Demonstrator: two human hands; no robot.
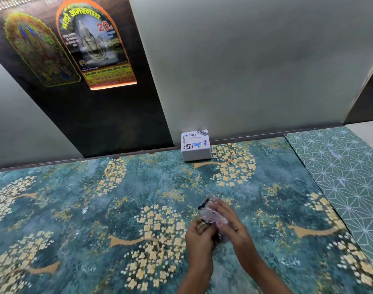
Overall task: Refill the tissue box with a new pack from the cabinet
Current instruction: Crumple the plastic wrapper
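A small white tissue box (195, 147) with stickers on its top stands at the far edge of the patterned surface, against the wall. Well in front of it, near me, both hands hold a crumpled clear plastic pack (213, 211) with a dark edge showing at its top left. My left hand (199, 238) grips the pack's lower left part. My right hand (230, 222) lies over its right side, fingers curled on the plastic. The blur hides what is inside the pack.
The surface is covered by a teal cloth with gold flowers (96, 209). A green mat with white geometric lines (346, 172) lies to the right. A dark panel with two posters (92, 43) stands on the wall at the back left.
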